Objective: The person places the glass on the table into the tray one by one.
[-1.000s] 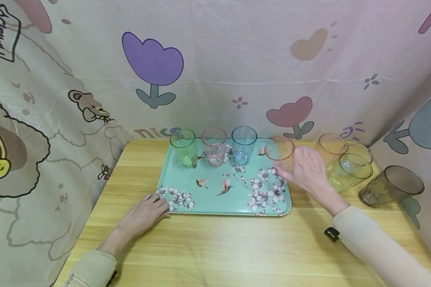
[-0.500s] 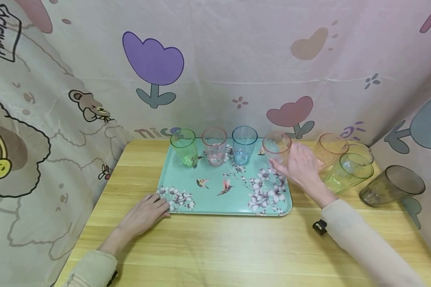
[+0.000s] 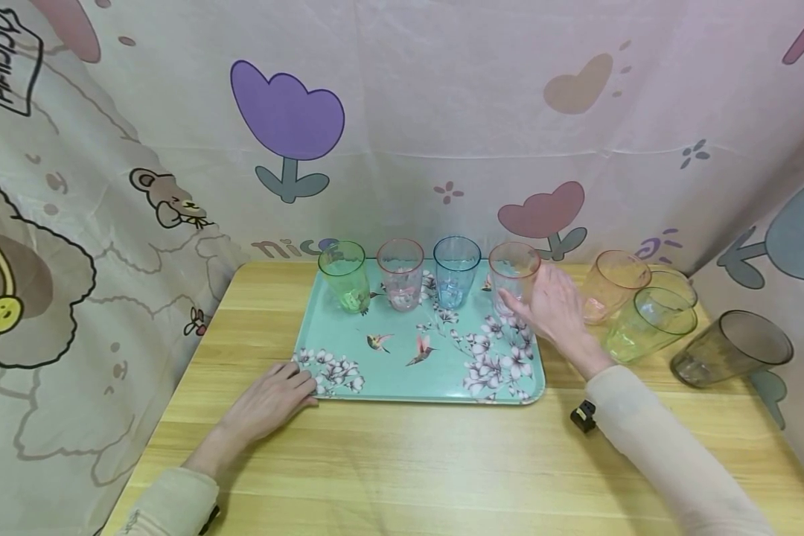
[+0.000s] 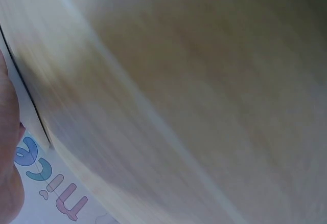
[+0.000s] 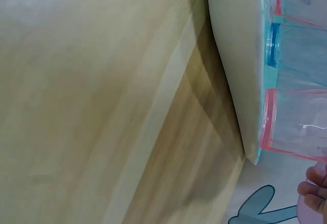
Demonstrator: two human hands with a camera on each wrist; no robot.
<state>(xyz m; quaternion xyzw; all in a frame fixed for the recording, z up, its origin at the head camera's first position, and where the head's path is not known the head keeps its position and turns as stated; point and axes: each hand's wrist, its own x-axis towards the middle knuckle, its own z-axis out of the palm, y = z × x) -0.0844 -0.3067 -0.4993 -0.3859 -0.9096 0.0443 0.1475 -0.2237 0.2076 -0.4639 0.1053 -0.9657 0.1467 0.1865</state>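
My right hand (image 3: 557,309) holds a clear pinkish tumbler with a red rim (image 3: 514,260), its thumb on the near side. That tumbler stands upright at the back right of a mint-green tray (image 3: 348,346) printed with flowers and birds; the right wrist view shows its base (image 5: 268,119) on the tray. To its left, in a row along the back of the tray, are a blue tumbler (image 3: 455,274), a pink one (image 3: 400,275) and a green one (image 3: 345,277). With bent fingers, my left hand (image 3: 275,398) grips the tray's front left corner.
Right of the tray, on the wooden table (image 3: 429,469), lean an orange tumbler (image 3: 616,286), a yellow-green tumbler (image 3: 653,324) overlapping another behind it, and a smoky grey tumbler (image 3: 730,348). A patterned cloth (image 3: 402,119) hangs behind and at both sides.
My right hand has moved left with the red-rimmed tumbler, which has gone from tilted at the tray's right side to upright in the row. My left hand has stayed put.
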